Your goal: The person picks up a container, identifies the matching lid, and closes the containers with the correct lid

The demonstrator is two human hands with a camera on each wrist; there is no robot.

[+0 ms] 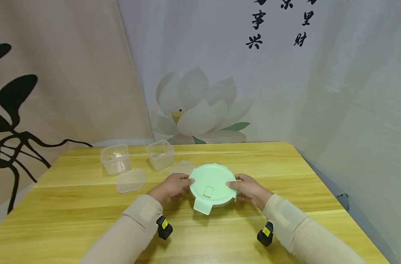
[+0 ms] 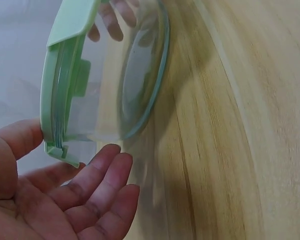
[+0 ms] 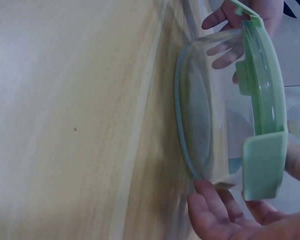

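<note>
A round glass food container (image 2: 102,107) with a mint-green lid (image 1: 213,181) stands on the wooden table between both hands. My left hand (image 1: 174,185) holds its left edge, thumb against the lid rim and index finger by a side clip (image 2: 62,154); the other fingers are loosely bent beside the glass. At the right edge my right hand (image 1: 251,189) holds it, thumb on the lid top and fingers at the side and lower down. The front clip (image 1: 203,206) sticks outward from the rim. Through the clear glass no contents show.
Two clear plastic tubs, a left one (image 1: 116,161) and a right one (image 1: 160,156), stand at the table's back left. A flat translucent lid (image 1: 131,180) lies before the left tub, and another lid (image 1: 182,167) lies behind my left hand. A printed curtain (image 1: 200,55) hangs behind the table.
</note>
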